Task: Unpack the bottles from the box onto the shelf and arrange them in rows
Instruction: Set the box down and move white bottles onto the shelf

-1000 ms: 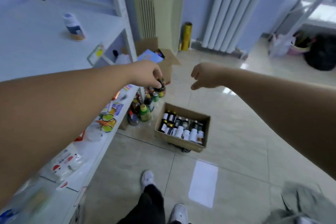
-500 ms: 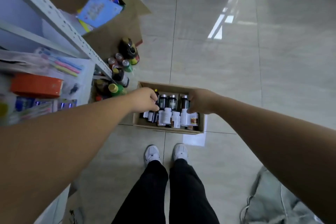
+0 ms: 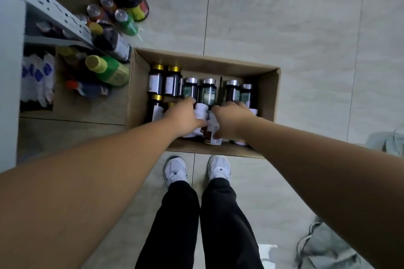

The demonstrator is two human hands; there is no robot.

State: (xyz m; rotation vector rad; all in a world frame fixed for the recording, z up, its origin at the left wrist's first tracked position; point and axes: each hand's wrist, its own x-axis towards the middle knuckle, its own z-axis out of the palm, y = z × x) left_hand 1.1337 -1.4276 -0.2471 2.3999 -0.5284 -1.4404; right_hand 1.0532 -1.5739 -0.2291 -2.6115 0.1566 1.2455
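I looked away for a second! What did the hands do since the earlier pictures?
Both came down from the air beside the shelf into the box. The left grip now holds a white bottle, and the right grip holds a brown-labelled white bottle. Earlier both held nothing. The box stayed on the floor by the shelf, with the dark bottles still standing inside.
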